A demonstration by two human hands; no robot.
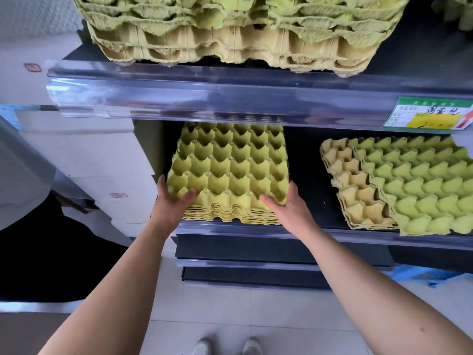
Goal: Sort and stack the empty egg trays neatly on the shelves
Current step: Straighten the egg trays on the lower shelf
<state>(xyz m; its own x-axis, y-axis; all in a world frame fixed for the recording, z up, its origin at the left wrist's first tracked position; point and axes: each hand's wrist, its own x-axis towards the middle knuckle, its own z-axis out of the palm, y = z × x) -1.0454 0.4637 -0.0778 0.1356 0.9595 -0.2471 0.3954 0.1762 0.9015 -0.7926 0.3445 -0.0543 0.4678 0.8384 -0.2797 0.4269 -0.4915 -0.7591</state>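
both hands on the near-left stack of yellow egg trays (227,172) on the middle shelf (302,230). left hand (171,203) clamps the stack's near-left corner, thumb over the top tray's rim and into a cup, fingers wrapped round the left side. right hand (286,208) takes the near-right corner, thumb lying across the top tray's front edge, fingers up along the right side; whether they curl under, can't tell. so both are closed on the stack, not spread wide.

the stack sits at the left end of the shelf, front edge right at the clear plastic lip, several trays deep w/ the wavy edges lined up pretty square. far end runs back under the upper shelf.

to the right, well apart w/ bare dark shelf between, a second pile (358,188) of paler yellow trays, and a greener tray (419,185) lying skewed over it, overhanging the front lip and off the right edge of view.

upper shelf (179,83) carries a tall stack of trays (230,34), greenish on top, tan lower down, edges ragged. price label (430,114) in the rail at the right, green and yellow, handwriting not readable.

below: pale tiled floor (204,308), two shoe tips (227,347) at the near edge. white cabinet (76,155) to the left of the shelving.
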